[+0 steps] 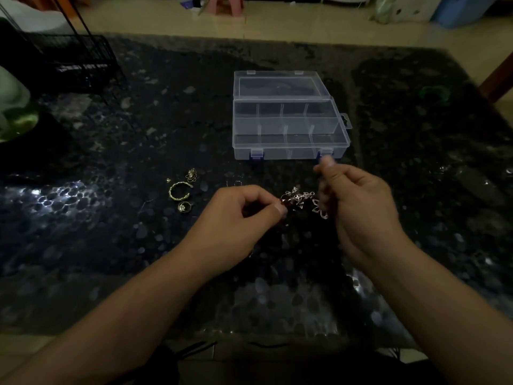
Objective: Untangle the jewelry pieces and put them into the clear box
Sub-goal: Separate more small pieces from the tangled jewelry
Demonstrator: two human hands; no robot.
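- Two bare forearms reach in from the near edge over a dark, pebble-patterned bench [111, 240] that shines where light strikes it.
- The left hand [236, 218] sits just left of centre, its grip closed in a pinch: thumb and forefinger are curled onto the left end of a silver tangle of jewelry [302, 201].
- The right hand [358, 201] is raised just right of the tangle, fingers curled inward; its grip appears clamped on the right side of the same tangle, though the exact contact is hidden behind the fingers.
- The tangle hangs between the two hands, just above the bench, with a looped flower-like charm at its lower right.
- To the left of the left hand lie loose gold pieces: a ring [184, 207] nearest, an open cuff bangle [180, 191] just beyond it, and a small crumpled chain [191, 175] further back.
- Beyond the hands stands the clear box [288, 134], its lid tipped open toward the far side, with dividers splitting it into compartments and blue clasps on the near wall.
- At far left a black wire rack [72, 62] stands on the bench.
- On the pale floor beyond, a pink stool [226, 4] is partly in view.
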